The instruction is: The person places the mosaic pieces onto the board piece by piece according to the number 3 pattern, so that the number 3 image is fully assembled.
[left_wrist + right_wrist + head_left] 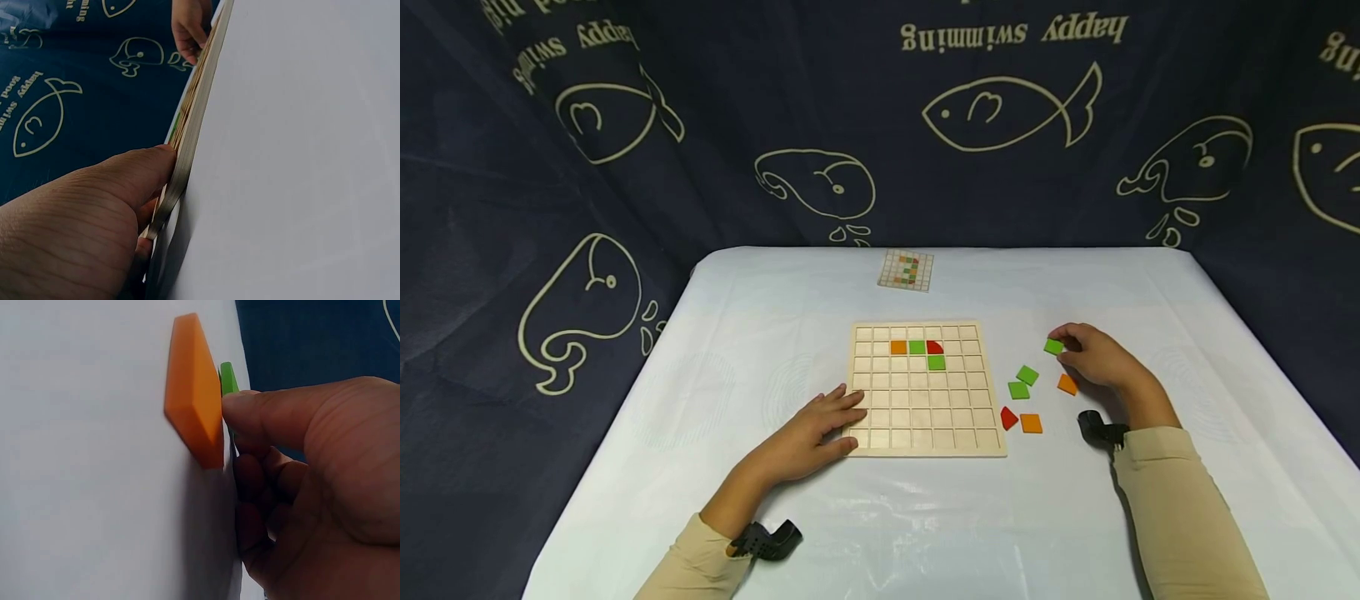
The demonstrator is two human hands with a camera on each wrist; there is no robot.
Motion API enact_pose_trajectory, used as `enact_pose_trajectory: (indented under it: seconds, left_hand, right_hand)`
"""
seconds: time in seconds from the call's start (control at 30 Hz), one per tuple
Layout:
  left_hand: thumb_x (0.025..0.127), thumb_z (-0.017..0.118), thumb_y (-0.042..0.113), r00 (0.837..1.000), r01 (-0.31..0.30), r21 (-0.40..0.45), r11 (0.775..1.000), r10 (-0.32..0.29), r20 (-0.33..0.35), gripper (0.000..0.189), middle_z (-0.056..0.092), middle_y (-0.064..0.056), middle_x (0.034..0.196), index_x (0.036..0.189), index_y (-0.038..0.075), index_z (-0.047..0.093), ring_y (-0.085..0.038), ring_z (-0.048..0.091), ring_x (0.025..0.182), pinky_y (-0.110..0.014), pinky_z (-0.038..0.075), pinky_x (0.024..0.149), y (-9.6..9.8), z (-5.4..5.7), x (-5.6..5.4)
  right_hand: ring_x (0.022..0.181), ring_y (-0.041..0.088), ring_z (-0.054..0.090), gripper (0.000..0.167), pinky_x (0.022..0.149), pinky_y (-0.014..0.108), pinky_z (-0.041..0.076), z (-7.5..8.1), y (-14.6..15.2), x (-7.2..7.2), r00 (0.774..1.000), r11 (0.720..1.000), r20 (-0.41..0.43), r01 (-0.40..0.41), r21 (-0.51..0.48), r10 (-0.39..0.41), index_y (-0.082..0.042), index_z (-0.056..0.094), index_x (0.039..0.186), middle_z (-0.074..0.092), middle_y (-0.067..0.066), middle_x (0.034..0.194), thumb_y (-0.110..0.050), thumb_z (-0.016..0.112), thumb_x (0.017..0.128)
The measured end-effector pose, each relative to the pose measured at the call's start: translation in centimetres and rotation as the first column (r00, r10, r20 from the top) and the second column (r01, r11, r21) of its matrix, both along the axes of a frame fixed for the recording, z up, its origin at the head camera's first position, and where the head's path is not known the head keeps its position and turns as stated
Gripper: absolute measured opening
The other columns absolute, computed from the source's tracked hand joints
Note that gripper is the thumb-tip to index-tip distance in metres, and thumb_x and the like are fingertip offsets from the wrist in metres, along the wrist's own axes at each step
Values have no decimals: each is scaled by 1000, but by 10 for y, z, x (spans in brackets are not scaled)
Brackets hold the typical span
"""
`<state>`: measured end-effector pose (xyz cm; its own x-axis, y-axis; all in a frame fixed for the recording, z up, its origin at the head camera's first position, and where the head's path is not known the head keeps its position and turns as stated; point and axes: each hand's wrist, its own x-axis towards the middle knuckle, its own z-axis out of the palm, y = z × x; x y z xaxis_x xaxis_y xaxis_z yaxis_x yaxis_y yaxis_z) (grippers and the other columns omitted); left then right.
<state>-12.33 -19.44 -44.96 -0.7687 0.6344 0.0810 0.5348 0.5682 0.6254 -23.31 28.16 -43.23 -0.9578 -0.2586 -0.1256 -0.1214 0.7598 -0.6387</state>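
Note:
A wooden grid board [880, 400] lies on the table with an orange square tile [898, 347], a green square tile [917, 347] and a red rounded tile [934, 347] in one row. Another green tile [936, 362] sits below the red one. My left hand [811, 435] rests on the board's lower left edge, fingers spread. To the right of the board, my right hand [1099, 357] pinches a green square tile [1054, 346] between thumb and fingers; the right wrist view shows the thumb [256, 412] against it, partly hiding it, beyond an orange tile [194, 387].
Loose tiles lie right of the board: two green ones [1018, 390], a red one [1008, 418] and two orange ones [1032, 423]. A small pattern card [906, 271] is behind the board. The white-covered table [737, 317] ends at a dark printed cloth [1000, 192].

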Motion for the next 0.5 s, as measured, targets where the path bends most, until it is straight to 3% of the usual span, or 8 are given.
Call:
enact_pose_trajectory:
  seconds: [0.27,0.5]
  left_hand:
    - [99,64,28,1000,3,-4,1000,-3,-8,49,38,-7,156,142,5,55,-32,20,149,-59,15,117,0,-2,-1]
    - [98,65,27,1000,2,-9,1000,-2,-10,50,38,-7,156,142,5,55,-31,20,149,-58,15,117,-1,-2,-2]
  right_hand:
    - [108,40,48,32,97,58,39,1,-1,1,1000,1000,-8,-2,-8,2,10,53,127,52,29,122,1,56,97]
    - [102,36,50,33,88,48,43,3,-4,2,1000,1000,-24,-8,-28,7,8,52,130,54,26,119,-1,54,99]
